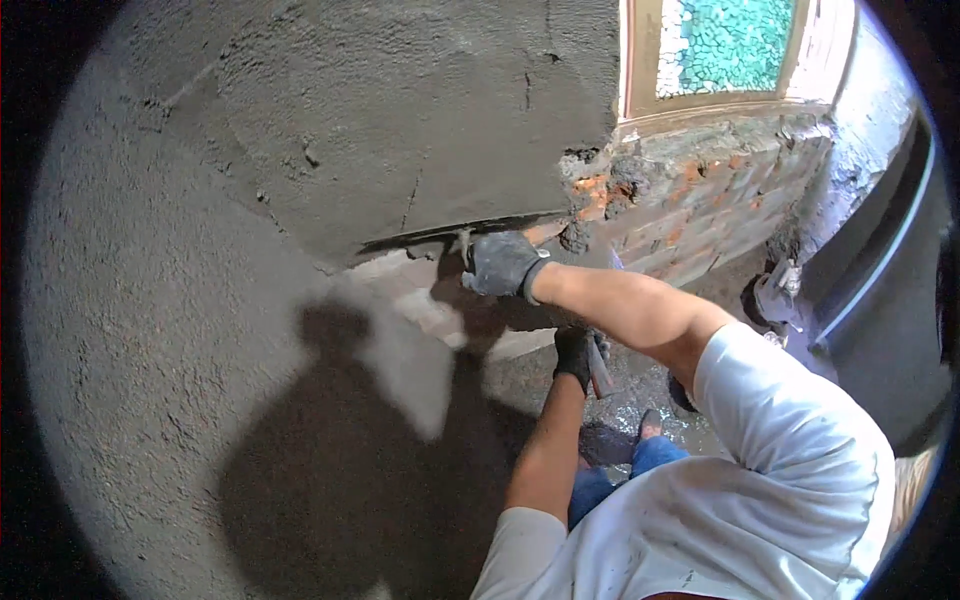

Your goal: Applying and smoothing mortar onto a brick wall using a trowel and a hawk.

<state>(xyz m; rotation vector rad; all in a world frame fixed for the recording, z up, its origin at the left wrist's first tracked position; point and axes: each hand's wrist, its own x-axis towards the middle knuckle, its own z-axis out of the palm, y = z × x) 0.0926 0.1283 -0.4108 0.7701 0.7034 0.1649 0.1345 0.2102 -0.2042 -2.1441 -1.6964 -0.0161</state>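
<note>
My right hand (503, 266), in a grey work glove, is closed around the handle of a long plastering trowel (400, 240). The trowel shows nearly edge-on, its blade against the lower edge of the grey wet plaster (430, 130). Just beneath the blade runs a strip of uncovered brick wall (425, 305). Lower down, my left hand (574, 354) wears a dark glove and is closed around a tool with a reddish handle (601, 372). The far end of that tool is hard to make out in the shadow.
To the upper right, a window (725, 50) with green mosaic-like glass sits above partly bare brickwork (700, 200). A large dark curved container (880, 270) stands at the right. My shadow covers part of the left wall (150, 350). The floor (690, 425) by my feet looks wet.
</note>
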